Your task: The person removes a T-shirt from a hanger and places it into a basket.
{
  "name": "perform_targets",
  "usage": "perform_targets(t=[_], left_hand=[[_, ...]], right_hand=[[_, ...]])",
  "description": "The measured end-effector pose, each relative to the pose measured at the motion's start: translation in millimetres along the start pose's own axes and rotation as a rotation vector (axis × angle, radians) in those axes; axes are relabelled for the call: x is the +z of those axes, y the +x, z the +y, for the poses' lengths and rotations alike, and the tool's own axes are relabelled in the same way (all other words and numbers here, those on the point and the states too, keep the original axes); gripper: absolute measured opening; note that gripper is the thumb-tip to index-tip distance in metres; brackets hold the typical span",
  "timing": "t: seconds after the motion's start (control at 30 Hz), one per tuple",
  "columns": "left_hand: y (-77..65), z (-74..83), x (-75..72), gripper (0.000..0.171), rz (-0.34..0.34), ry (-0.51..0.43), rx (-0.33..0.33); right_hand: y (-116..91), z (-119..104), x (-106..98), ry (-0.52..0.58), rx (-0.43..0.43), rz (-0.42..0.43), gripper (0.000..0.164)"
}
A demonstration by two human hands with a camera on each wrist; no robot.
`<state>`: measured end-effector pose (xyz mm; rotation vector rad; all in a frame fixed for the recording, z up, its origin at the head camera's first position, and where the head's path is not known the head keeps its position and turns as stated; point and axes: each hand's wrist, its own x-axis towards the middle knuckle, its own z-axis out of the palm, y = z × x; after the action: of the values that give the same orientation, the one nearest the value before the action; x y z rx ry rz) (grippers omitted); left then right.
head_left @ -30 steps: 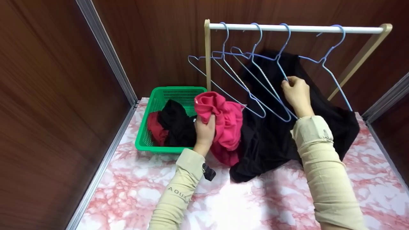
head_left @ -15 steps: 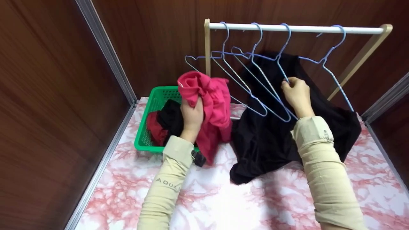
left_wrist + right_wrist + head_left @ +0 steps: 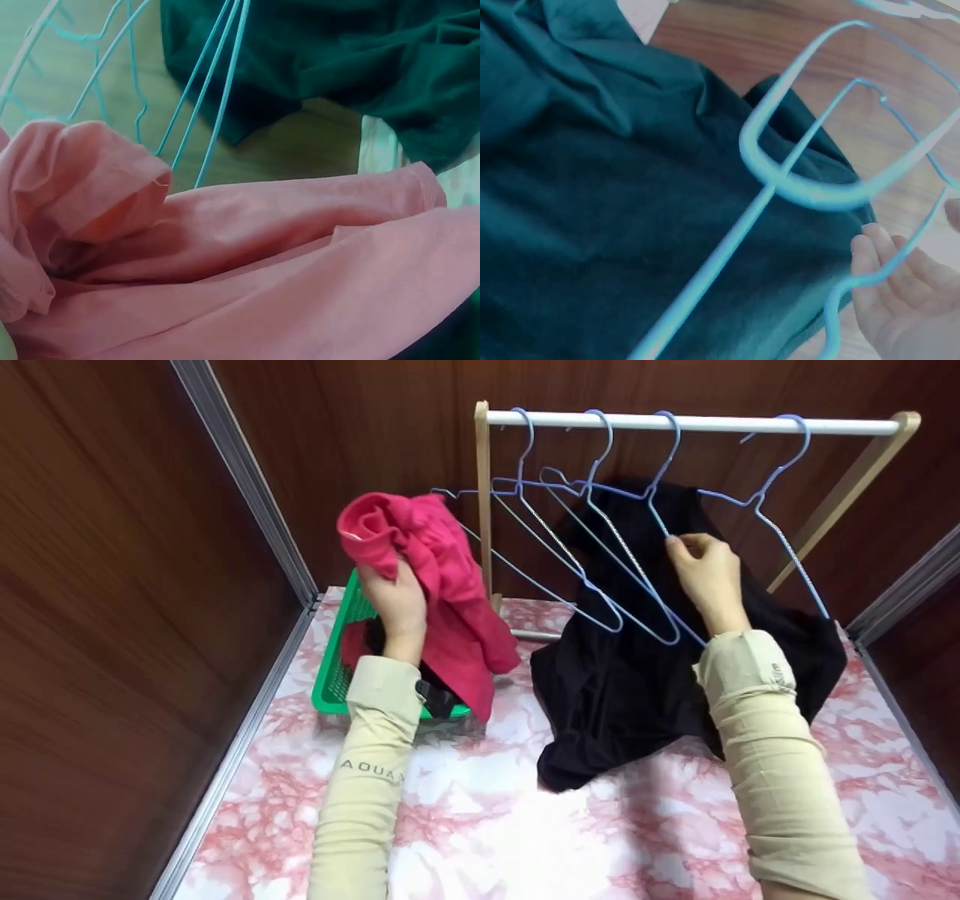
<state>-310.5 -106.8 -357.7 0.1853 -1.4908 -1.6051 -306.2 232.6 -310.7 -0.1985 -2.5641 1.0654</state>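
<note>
My left hand (image 3: pixel 397 600) grips a bunched pink garment (image 3: pixel 457 600), raised above the green basket (image 3: pixel 328 690); its lower part hangs to the right of the basket. The left wrist view shows the pink cloth (image 3: pixel 247 247) close up, the holding fingers hidden. My right hand (image 3: pixel 709 581) is at a blue wire hanger (image 3: pixel 657 514) on the rack. Its fingers (image 3: pixel 900 285) look fairly straight in the right wrist view, the wire crossing in front of them and the thumb standing apart. Behind lies a black garment (image 3: pixel 615 697), draped from the rightmost hanger (image 3: pixel 780 534) to the table.
A clothes rack with a white bar (image 3: pixel 720 424) and wooden legs stands at the back. Several blue hangers hang from it. Dark red and black cloth lies in the basket, partly covered from view. Brown wooden panels (image 3: pixel 112 585) enclose the marbled table (image 3: pixel 480 840).
My left hand has carried the pink garment left and upward, from beside the basket to above it. The right hand has shifted slightly right, and its grip on the hanger looks looser.
</note>
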Motion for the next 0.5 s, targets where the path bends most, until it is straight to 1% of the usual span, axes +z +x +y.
perform_targets(t=[0.03, 0.1, 0.17, 0.27, 0.33, 0.4, 0.5], left_hand=[[3.3, 0.6, -1.2, 0.032, 0.019, 0.000, 0.001], [9.8, 2.2, -4.2, 0.032, 0.047, -0.025, 0.025], [14.9, 3.9, -7.9, 0.031, 0.082, -0.034, 0.054], [20.9, 6.7, -12.7, 0.030, 0.116, -0.063, 0.115], [23.7, 8.8, -16.0, 0.030, 0.132, -0.070, 0.136], [26.6, 10.0, -19.2, 0.032, 0.140, -0.082, 0.144], [30.1, 11.4, -24.9, 0.035, 0.160, -0.082, 0.124]], right_hand=[[0, 0, -2, 0.010, -0.001, 0.023, 0.052], [1, 1, -5, 0.022, -0.007, 0.081, 0.050], [2, 2, -8, 0.032, -0.025, 0.162, 0.046], [4, 6, -12, 0.054, -0.093, 0.298, 0.038], [5, 9, -15, 0.082, -0.148, 0.387, 0.034], [5, 14, -18, 0.116, -0.202, 0.461, 0.031], [5, 20, -23, 0.151, -0.237, 0.576, 0.029]])
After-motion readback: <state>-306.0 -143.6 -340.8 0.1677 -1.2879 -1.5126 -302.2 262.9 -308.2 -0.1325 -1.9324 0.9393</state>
